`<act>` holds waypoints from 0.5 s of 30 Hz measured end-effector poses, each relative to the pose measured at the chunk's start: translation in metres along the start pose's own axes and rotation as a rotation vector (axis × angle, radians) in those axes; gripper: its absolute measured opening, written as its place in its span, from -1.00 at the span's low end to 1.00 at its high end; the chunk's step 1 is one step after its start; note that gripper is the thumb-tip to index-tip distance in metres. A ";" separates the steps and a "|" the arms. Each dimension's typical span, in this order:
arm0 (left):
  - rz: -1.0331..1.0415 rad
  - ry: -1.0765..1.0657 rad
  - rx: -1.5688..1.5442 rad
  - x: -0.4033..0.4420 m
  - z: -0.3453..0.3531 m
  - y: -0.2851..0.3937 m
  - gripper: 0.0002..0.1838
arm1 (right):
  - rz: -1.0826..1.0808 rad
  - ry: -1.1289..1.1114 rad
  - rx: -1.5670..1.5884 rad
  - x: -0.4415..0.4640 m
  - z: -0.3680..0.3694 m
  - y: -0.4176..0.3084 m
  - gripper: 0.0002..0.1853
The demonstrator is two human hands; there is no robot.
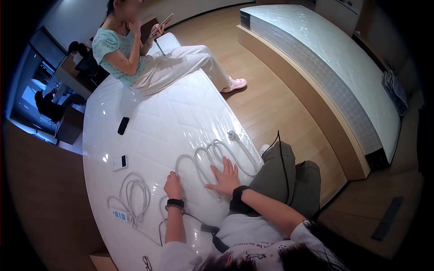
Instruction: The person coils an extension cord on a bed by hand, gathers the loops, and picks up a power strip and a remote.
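Note:
A long pale cable [197, 170] lies in wavy loops on the plastic-covered mattress [149, 108], with its plug [232, 135] near the mattress edge. My left hand [172, 186] is closed on the cable at the left end of the loops. Fingers spread, my right hand [224, 178] rests palm down over the lower part of the loops. To the left, another stretch of cable is coiled [143, 194] beside a white and blue power strip [120, 215].
A black object [123, 126] and a white device [120, 162] lie on the mattress. A person [131, 58] sits at its far edge, holding a phone [165, 22]. Another wrapped mattress [316, 58] stands on a wooden base at right. People sit in the left background.

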State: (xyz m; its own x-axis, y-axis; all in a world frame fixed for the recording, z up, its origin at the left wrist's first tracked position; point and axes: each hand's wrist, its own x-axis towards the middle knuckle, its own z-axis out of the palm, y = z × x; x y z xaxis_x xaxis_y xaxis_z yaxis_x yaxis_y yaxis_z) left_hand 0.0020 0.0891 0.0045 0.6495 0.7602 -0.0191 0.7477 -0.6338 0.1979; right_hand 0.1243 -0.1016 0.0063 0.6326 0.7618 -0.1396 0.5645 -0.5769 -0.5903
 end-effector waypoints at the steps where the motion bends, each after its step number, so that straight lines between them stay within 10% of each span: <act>1: -0.003 -0.003 -0.016 -0.001 0.001 0.003 -0.83 | 0.001 0.004 -0.002 0.000 0.000 -0.001 -0.07; 12: -0.509 -0.180 -0.920 -0.005 0.005 0.049 -0.74 | 0.005 -0.046 -0.056 -0.002 0.005 -0.010 0.00; 15: -0.324 -0.198 -0.896 -0.019 0.025 0.053 -0.56 | 0.002 -0.046 -0.063 0.000 0.009 -0.009 0.01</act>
State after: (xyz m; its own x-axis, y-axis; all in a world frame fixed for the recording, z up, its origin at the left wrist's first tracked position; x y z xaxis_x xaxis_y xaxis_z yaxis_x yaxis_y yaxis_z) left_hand 0.0326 0.0377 -0.0090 0.5031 0.7892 -0.3523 0.5651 0.0079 0.8250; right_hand 0.1144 -0.0942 0.0047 0.6093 0.7727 -0.1779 0.5964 -0.5945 -0.5394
